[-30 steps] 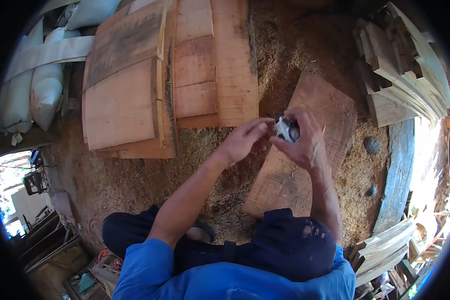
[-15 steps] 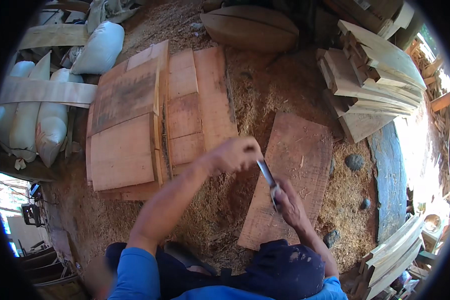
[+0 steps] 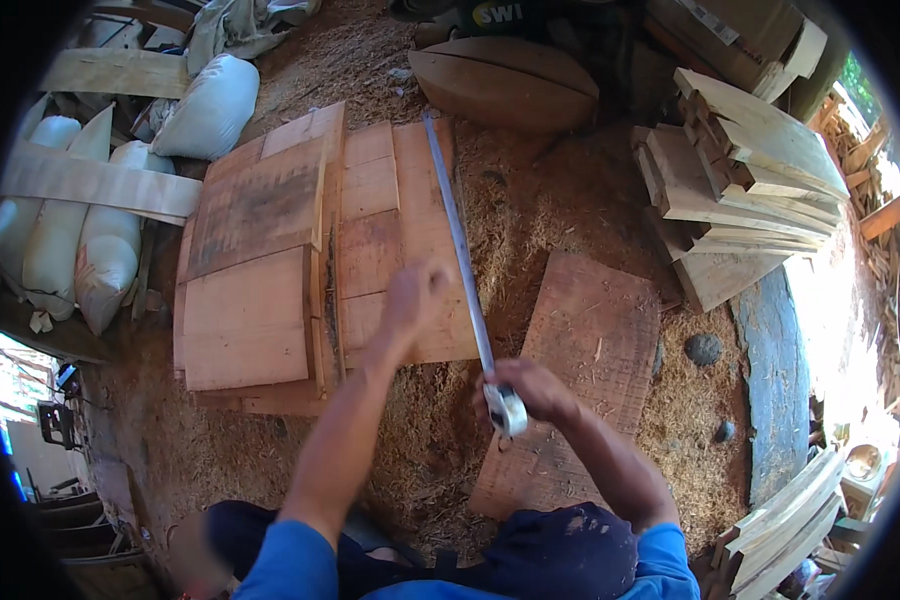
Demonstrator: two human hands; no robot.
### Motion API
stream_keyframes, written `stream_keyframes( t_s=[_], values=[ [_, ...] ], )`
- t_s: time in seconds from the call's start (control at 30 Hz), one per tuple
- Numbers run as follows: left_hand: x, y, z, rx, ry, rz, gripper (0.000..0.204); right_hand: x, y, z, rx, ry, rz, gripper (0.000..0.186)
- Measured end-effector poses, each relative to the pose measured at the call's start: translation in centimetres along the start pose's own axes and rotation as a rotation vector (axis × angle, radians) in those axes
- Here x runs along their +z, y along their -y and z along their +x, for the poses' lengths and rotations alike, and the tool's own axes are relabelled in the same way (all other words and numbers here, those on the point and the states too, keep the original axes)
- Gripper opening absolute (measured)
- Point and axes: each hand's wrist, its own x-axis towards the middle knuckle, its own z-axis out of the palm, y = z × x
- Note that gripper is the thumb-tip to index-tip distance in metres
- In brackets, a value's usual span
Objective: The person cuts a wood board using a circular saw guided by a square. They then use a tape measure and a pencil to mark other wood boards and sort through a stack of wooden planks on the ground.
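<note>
My right hand [image 3: 536,388] is closed around a tape measure [image 3: 508,412] with a pale, rounded case. Its long blade [image 3: 459,236] is drawn out and runs away from me, over the right edge of the board pile, up to the pile's far right corner. My left hand [image 3: 417,297] hovers over the pile's near boards, left of the blade and apart from it. Motion blurs its fingers. Reddish wooden boards [image 3: 248,345] make up the pile, some lying on top of others. A single reddish board [image 3: 590,330] lies on the ground beyond my right hand, strewn with shavings.
Stacked planks [image 3: 735,190] stand at the far right, with more planks [image 3: 785,515] at the near right. White sacks [image 3: 210,105] lie at the left. A brown, pointed oval object [image 3: 505,82] rests at the back. Sawdust and stones [image 3: 703,348] cover the ground.
The tape blade, short and between my hands before, now reaches far across the pile's edge. My left hand has moved left, off the blade. My right hand has shifted left with the case.
</note>
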Motion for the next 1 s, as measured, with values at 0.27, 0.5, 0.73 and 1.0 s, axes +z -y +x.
stream_keyframes(
  t_s=[0.27,0.5,0.73,1.0],
  values=[
    [5.1,-2.0,-13.9,-0.898,0.252,-0.559,0.034,-1.4,0.5,5.1,0.003,-0.035,0.135,0.024],
    [5.9,-0.3,-14.2,-1.131,0.081,-1.09,0.033,-0.6,-3.3,5.1,0.011,-0.094,0.197,0.025],
    [5.4,-0.8,-13.6,-1.202,0.021,-1.182,0.03,0.6,-5.4,5.2,-0.022,-0.173,0.051,0.025],
    [5.8,-1.4,-13.3,-1.229,0.011,-1.15,0.025,-0.9,-7.8,6.3,-0.202,-0.307,-0.429,0.024]
  ],
)
